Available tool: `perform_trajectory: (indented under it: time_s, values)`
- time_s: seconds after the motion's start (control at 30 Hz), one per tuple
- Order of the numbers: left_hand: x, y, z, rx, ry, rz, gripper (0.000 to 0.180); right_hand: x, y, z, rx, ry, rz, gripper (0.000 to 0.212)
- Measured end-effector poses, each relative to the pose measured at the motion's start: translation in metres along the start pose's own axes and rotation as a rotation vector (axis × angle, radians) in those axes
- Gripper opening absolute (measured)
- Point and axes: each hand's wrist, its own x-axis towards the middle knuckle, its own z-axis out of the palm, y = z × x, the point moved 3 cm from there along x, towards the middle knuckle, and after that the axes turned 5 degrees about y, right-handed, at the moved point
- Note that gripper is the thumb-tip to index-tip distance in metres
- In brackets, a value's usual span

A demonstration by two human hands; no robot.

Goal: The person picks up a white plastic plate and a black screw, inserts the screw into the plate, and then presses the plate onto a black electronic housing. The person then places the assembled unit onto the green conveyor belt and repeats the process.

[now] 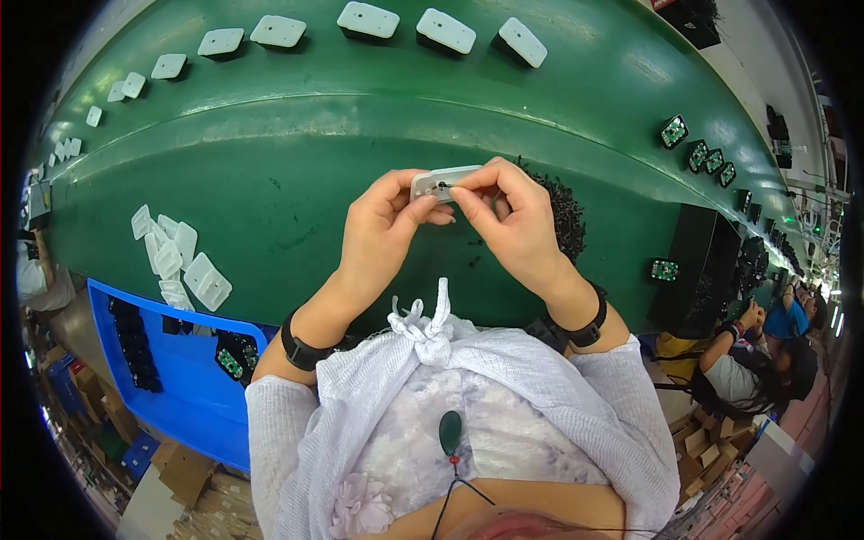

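Observation:
My left hand point(382, 225) grips the left end of a white plastic cover point(430, 180) between thumb and fingers, above the green table. My right hand point(520, 220) is closed at the cover's other end. Its thumb and forefinger pinch a small black part point(442, 186) against the cover's face; the part's exact kind is too small to make out. Beside and partly behind my right hand lies a heap of small black pieces point(567, 216). To the left, several loose white covers point(167, 252) are piled on the table.
A blue bin point(180, 378) holding black housings with green circuit boards point(230, 363) stands front left. White-topped black units point(367, 20) line the far raised strip point(360, 72). At right are a black box point(697, 270), a circuit-board unit point(665, 270) and a seated co-worker point(751, 369).

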Motion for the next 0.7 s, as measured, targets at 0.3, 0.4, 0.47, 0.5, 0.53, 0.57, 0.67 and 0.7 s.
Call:
perform_trajectory:
  time_s: [0.3, 0.4, 0.47, 0.5, 0.53, 0.57, 0.67, 0.7]
  values:
    - [-0.004, -0.002, 0.003, -0.127, 0.015, -0.022, 0.011, -0.003, 0.005, 0.007, -0.032, 0.003, 0.015, 0.004]
    - [-0.004, 0.0, 0.003, -0.04, 0.023, 0.16, 0.009, -0.004, 0.007, 0.01, 0.032, -0.01, 0.086, 0.006]
    - [-0.004, 0.003, 0.003, 0.039, 0.017, 0.205, 0.008, -0.003, 0.011, 0.011, 0.095, -0.012, 0.1, 0.007]
    - [-0.004, 0.005, 0.003, 0.118, 0.015, 0.251, 0.008, -0.003, 0.013, 0.012, 0.159, -0.016, 0.113, 0.008]
    - [-0.004, 0.005, 0.002, 0.119, 0.014, 0.252, 0.008, -0.004, 0.013, 0.013, 0.159, -0.015, 0.113, 0.008]
    - [-0.004, 0.004, 0.002, 0.106, 0.02, 0.249, 0.008, -0.004, 0.012, 0.014, 0.144, -0.001, 0.11, 0.01]
    - [-0.006, 0.004, 0.001, 0.019, 0.023, 0.205, 0.008, -0.008, 0.015, 0.01, 0.129, 0.064, 0.112, 0.013]
    - [-0.007, 0.003, 0.001, -0.057, 0.023, 0.164, 0.009, -0.009, 0.017, 0.008, 0.129, 0.111, 0.116, 0.016]
